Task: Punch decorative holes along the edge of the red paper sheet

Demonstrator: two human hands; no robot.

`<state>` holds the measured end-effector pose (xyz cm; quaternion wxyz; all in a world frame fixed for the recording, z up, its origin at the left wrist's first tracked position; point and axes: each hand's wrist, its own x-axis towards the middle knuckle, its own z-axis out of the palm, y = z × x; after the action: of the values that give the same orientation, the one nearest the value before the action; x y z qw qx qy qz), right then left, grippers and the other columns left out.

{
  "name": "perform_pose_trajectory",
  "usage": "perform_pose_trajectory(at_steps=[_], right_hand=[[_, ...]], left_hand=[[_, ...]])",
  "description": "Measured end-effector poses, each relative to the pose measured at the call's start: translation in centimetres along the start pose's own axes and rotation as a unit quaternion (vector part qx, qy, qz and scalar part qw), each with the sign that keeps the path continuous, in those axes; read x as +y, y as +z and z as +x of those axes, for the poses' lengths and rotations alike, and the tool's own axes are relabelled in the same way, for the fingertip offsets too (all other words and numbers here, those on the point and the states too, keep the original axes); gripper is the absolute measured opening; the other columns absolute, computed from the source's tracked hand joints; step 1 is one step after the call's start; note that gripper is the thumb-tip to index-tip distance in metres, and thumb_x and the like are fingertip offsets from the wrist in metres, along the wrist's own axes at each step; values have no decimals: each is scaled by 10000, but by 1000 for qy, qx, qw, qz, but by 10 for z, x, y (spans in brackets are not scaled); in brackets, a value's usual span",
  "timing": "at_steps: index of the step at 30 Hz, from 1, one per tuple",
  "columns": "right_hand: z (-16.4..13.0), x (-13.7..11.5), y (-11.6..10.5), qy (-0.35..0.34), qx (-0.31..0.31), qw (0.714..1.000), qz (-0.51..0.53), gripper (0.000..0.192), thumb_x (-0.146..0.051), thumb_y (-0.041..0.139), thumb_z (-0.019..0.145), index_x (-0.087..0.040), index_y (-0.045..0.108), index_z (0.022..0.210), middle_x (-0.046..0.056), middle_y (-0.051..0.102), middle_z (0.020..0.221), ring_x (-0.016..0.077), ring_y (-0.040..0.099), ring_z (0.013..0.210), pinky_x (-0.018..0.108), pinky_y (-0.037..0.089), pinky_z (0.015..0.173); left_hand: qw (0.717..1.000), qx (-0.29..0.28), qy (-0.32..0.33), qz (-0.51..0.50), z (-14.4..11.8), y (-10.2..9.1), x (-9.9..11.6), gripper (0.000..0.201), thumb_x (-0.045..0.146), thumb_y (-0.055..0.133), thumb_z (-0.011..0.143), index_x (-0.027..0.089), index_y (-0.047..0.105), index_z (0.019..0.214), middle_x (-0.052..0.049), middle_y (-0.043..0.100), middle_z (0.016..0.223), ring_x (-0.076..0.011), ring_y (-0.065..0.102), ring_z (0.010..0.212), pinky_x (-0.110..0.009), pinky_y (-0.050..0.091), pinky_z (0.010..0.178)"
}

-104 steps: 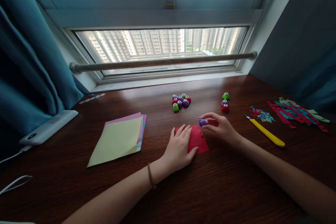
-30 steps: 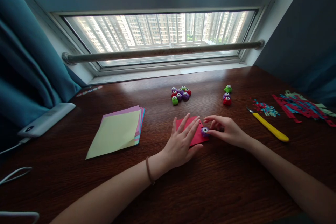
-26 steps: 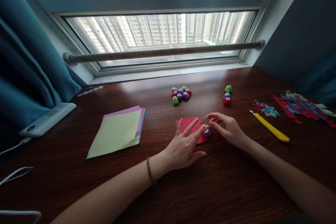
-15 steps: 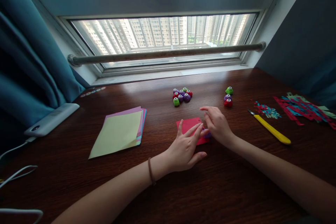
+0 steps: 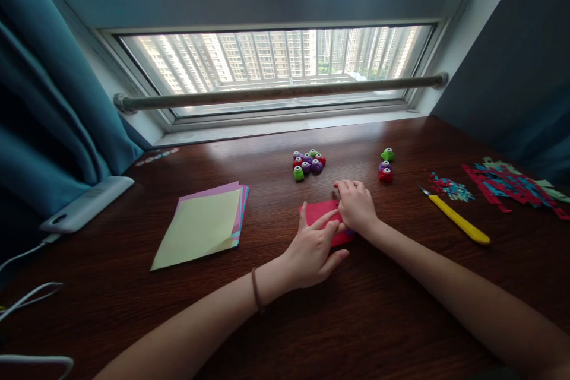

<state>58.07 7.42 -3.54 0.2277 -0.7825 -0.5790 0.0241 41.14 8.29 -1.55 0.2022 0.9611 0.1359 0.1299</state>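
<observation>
Beneath the window, the desk (image 5: 401, 320) is holding red paper (image 5: 321, 212). Left hand (image 5: 314, 249) is lying flat, pinning it. Right hand (image 5: 355, 206) is pressing down, curled over the paper's right edge, hiding whatever it covers.

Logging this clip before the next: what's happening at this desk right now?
A person sits at a dark wooden desk. The left hand lies flat on a red paper square, and the right hand presses palm-down at its right edge. Whatever is under that palm is hidden. A stack of coloured paper, small craft punches and a yellow knife lie nearby.
</observation>
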Motion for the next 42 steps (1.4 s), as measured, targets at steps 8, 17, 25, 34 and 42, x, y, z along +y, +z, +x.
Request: perform_pose_trajectory(at_steps=[8,17,25,34,42], right_hand=[[7,12,-6,-17,-7,984,176,246,-251,357,885,-174,561,997,77,622,1012,199,546,963,329,404,863],[-29,47,-33,-112,-146,917,354,368,-414,615,763,-195,576,1057,54,626,1044,192,576,980,333,447,879],[-22,57,-47,-199,-188,922,274,249,-345,666,736,-216,671,948,49,633,962,188,563,926,330,440,841],[-4,96,-67,39,-100,910,400,401,-398,737,632,-169,661,952,85,680,928,246,634,879,399,487,856],[8,135,-50,90,8,935,342,446,-448,724,614,-152,670,943,90,691,908,262,642,876,414,480,864]], left_hand=[[1000,-10,18,18,-1,3,0,507,327,404,912,212,231,1374,-80,428,1349,-251,181,1342,-583,-122,1030],[999,1,21,31,-4,4,-1,582,259,404,904,216,113,1406,-88,356,1401,-240,86,1360,-607,-39,1041],[994,31,-103,31,-1,18,-14,570,243,445,859,182,204,1373,-92,377,1369,-267,117,1353,-576,135,1058],[994,12,-106,34,-1,17,-14,539,251,416,855,178,249,1362,-100,422,1317,-275,155,1343,-568,116,1065],[993,7,-106,42,-1,17,-14,533,259,403,856,175,258,1363,-103,437,1287,-282,171,1336,-565,126,1062]])
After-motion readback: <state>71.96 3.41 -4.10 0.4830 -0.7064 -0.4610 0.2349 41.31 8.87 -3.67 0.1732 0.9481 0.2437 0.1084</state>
